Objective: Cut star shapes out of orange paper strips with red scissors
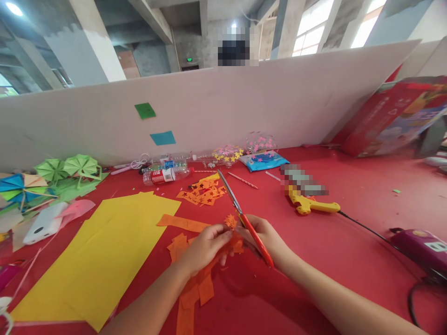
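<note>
Left hand [204, 249] pinching orange paper [230, 221]; right hand [272, 239] clasping scissors [252, 231], fingertips meeting at paper; seemingly shaping, next move needing steady pinching.

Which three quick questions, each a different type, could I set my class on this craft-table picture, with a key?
1. Multiple choice: what is the right hand holding?
a) a water bottle
b) scissors
c) a hammer

2. True or false: the yellow sheets lie to the left of the yellow glue gun.

3. Fill the gap: on the pale board are a green paper piece and a ____ one.

Key: 1. b; 2. true; 3. blue.
</note>
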Demonstrator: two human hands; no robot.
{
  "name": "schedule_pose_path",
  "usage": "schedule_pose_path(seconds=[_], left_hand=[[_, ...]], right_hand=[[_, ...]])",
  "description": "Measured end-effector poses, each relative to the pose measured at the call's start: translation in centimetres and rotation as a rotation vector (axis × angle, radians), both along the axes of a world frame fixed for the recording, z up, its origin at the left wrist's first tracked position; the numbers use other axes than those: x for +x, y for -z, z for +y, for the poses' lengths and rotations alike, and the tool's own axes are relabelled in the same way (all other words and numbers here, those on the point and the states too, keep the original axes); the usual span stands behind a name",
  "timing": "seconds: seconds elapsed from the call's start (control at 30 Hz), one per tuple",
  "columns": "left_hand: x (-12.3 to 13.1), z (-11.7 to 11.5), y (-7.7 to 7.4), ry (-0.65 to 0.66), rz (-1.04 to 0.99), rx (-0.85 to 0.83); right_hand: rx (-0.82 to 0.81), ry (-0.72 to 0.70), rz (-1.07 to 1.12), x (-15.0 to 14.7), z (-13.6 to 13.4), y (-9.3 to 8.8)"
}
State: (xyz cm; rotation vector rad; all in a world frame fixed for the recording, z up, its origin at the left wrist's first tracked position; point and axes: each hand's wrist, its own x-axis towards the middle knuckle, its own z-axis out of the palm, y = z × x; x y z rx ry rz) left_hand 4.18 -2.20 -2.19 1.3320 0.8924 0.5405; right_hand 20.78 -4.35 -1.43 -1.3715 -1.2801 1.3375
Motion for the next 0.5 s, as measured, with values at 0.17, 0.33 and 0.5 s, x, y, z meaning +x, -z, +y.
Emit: schedule_pose_path(seconds=[0.17, 0.33, 0.5], left_hand=[[-0.65, 0.46, -0.16, 0.027, -0.038, 0.017], [-0.71, 0.57, 0.07, 0.008, -0.063, 0.036], [-0.58, 0.26, 0.22, 0.028, -0.121, -0.121]], right_hand=[[0.012, 0.012, -0.041, 0.02, 0.22, 0.46], [0.016, -0.023, -0.029, 0.08, 0.35, 0.33], [0.023, -0.085, 0.007, -0.11, -0.08, -0.34]])
